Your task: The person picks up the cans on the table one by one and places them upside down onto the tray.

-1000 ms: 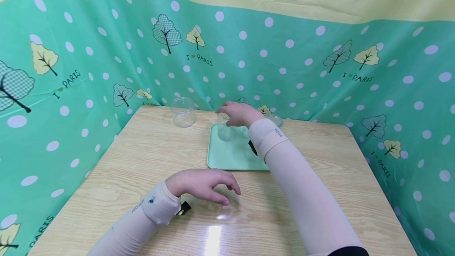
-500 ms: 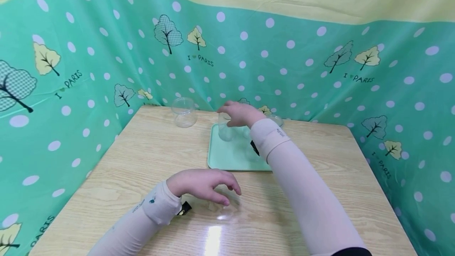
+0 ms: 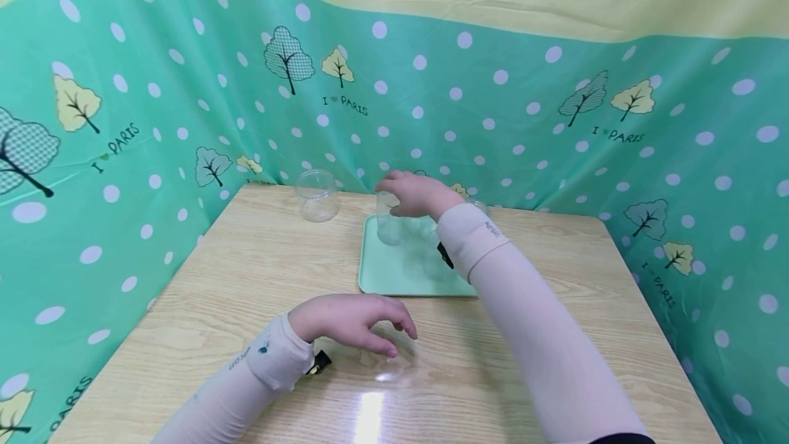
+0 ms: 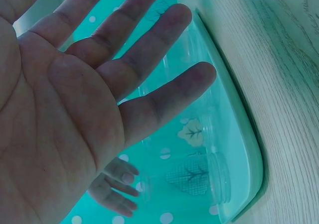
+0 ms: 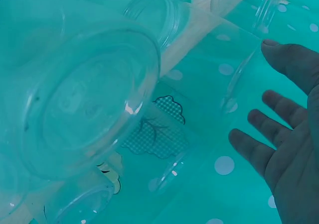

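My right hand (image 3: pixel 413 194) is at the upper end of a clear plastic jar (image 3: pixel 388 225) standing on the green tray (image 3: pixel 401 283). In the right wrist view its fingers (image 5: pixel 256 152) are spread and its thumb lies right at the jar's end (image 5: pixel 239 79). A second clear jar (image 3: pixel 434 262) stands on the tray, partly hidden by the right wrist; a round clear jar base (image 5: pixel 84 97) fills the near left of the right wrist view. My left hand (image 3: pixel 351 321) hovers near the front of the table with loosely bent fingers, holding nothing.
Left of the tray, on the wooden table (image 3: pixel 259 259), stands another wide clear jar (image 3: pixel 318 197). A further clear container (image 3: pixel 479 207) shows behind the right forearm. A green dotted curtain (image 3: pixel 524 122) hangs along the back and sides.
My right hand has risen slightly at the jar's upper end, and its wrist has shifted a little to the right. The left hand and the jars have stayed put.
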`<state>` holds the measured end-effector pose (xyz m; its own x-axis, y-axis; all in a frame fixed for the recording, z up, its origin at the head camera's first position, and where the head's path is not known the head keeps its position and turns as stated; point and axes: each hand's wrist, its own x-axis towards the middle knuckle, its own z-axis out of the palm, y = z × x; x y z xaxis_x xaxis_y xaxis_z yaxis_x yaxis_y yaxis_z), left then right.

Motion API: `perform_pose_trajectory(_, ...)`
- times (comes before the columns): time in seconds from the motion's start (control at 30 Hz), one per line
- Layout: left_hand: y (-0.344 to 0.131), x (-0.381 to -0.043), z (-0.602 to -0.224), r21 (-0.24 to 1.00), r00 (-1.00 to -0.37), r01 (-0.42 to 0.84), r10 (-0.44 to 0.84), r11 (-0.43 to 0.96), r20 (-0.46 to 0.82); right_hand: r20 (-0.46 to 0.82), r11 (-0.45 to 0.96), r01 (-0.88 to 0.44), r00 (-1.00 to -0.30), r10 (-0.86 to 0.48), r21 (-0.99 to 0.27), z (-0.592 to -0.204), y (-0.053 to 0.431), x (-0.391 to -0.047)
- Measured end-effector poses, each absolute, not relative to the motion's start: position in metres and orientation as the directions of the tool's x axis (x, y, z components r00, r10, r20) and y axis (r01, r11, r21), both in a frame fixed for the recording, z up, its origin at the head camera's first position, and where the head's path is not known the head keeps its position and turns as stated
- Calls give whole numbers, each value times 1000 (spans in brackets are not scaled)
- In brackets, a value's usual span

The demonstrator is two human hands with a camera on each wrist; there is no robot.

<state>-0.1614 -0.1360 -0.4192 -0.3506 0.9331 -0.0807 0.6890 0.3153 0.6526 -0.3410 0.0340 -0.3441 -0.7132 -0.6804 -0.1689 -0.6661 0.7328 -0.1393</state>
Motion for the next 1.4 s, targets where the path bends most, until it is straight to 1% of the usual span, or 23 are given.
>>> perform_pose_trajectory(0.33,-136,-165,-420,646,-336,708,941,284,-46,-122,702,-705,-692,-712,-98,-343,40,-335)
perform_pose_trajectory(0.77,-134,-164,-421,629,-344,729,939,270,-3,-93,712,-696,-706,-702,-93,-344,52,-326)
perform_pose_trajectory(1.03,-133,-165,-419,608,-315,760,948,231,34,-76,703,-709,-699,-711,-59,-340,64,-318)
perform_pose_trajectory(1.17,-133,-165,-419,607,-305,763,952,222,35,-63,702,-709,-699,-712,-61,-339,70,-315)
perform_pose_trajectory(1.4,-134,-164,-418,622,-312,749,950,227,29,-18,685,-727,-685,-728,-53,-338,73,-305)
